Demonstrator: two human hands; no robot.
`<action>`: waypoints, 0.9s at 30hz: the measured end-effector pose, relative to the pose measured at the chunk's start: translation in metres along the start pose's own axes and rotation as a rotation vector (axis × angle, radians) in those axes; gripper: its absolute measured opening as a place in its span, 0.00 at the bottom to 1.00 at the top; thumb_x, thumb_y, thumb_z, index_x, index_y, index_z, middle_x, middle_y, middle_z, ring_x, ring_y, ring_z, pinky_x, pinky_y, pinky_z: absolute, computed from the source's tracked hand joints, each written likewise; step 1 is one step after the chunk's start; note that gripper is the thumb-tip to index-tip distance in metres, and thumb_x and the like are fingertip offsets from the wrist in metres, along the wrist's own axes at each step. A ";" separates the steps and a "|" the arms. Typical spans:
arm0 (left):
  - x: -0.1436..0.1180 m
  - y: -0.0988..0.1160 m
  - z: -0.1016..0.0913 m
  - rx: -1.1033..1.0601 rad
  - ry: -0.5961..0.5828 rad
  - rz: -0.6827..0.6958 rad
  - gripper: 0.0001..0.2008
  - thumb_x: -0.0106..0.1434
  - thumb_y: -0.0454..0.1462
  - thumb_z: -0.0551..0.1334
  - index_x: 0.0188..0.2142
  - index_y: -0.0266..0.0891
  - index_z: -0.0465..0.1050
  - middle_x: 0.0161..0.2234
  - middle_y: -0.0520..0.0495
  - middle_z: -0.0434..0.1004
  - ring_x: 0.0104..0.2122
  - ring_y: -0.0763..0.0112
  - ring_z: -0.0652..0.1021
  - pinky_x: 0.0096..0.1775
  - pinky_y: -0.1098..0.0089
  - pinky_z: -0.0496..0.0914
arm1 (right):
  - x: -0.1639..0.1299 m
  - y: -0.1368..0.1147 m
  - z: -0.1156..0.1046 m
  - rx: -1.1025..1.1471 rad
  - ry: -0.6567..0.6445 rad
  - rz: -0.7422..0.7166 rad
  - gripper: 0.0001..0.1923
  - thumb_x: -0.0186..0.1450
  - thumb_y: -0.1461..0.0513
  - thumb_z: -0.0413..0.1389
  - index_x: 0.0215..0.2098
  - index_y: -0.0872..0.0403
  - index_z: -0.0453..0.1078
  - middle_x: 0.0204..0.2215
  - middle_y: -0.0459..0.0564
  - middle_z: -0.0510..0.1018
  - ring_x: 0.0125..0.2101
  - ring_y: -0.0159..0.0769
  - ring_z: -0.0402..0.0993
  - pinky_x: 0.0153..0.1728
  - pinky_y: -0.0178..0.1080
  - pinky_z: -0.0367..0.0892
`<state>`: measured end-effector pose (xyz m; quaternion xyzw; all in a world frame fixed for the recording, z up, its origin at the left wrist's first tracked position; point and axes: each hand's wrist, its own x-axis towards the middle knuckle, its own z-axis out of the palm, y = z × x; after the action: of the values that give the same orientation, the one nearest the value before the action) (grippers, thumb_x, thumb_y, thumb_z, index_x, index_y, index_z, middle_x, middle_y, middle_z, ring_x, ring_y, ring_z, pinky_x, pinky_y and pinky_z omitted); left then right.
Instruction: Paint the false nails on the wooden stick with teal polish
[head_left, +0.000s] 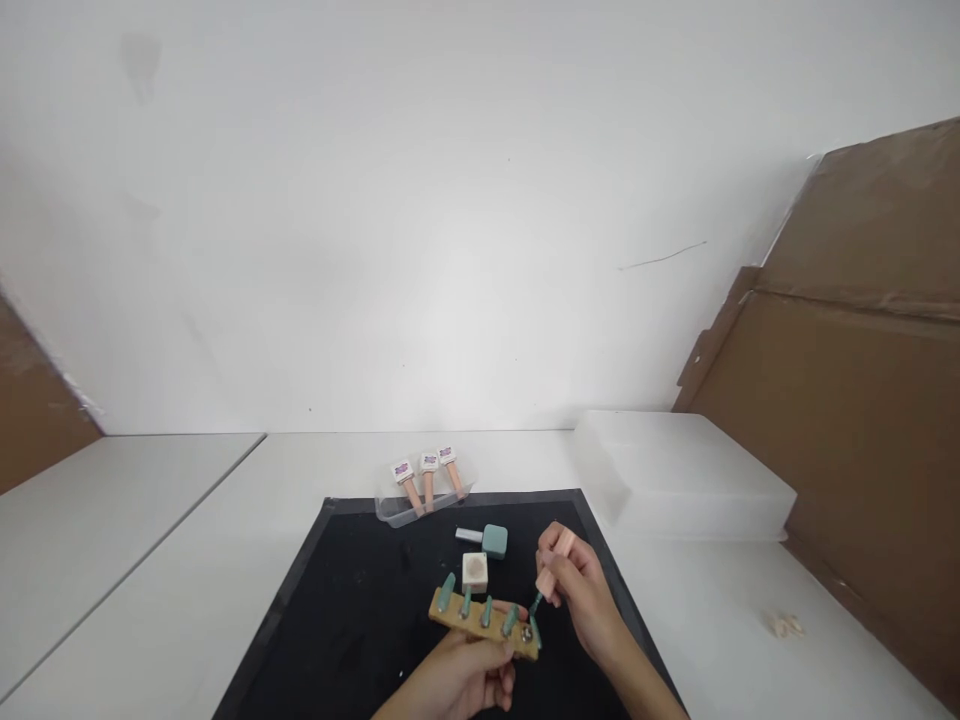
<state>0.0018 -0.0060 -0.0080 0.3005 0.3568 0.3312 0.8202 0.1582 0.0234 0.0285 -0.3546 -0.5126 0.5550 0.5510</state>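
Note:
My left hand (469, 672) grips the near edge of a wooden bar (480, 622) that carries several teal screws standing in a row. My right hand (577, 590) holds a pink-handled screwdriver (556, 568) with its teal tip down at the bar's right end, by a screw (534, 630). Just behind the bar on the black mat (337, 610) lie a small pale wooden cube (475, 571) and a teal block with a grey stub (487, 539).
A clear tray (420, 503) at the mat's far edge holds three pink-handled tools with labelled ends. A white translucent box (675, 475) stands at the right. Brown cardboard (870, 400) leans against the right wall. A small pale scrap (784, 626) lies on the white table.

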 end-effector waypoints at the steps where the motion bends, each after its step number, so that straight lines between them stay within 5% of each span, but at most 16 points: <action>1: -0.001 0.002 0.000 -0.022 -0.001 -0.009 0.23 0.42 0.38 0.67 0.39 0.37 0.67 0.24 0.53 0.68 0.21 0.78 0.67 0.27 0.71 0.58 | 0.000 0.000 0.000 0.011 -0.002 0.004 0.10 0.60 0.58 0.50 0.24 0.54 0.59 0.15 0.38 0.58 0.14 0.25 0.50 0.16 0.31 0.48; 27: -0.001 0.005 0.005 -0.102 0.012 0.021 0.28 0.42 0.37 0.69 0.45 0.39 0.67 0.22 0.56 0.68 0.19 0.81 0.65 0.25 0.73 0.57 | 0.003 -0.002 0.003 -0.170 0.021 0.001 0.22 0.60 0.55 0.53 0.12 0.53 0.55 0.08 0.40 0.61 0.14 0.27 0.50 0.19 0.33 0.48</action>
<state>0.0032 -0.0046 -0.0009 0.2602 0.3410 0.3593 0.8288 0.1557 0.0258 0.0313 -0.4062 -0.5519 0.5061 0.5237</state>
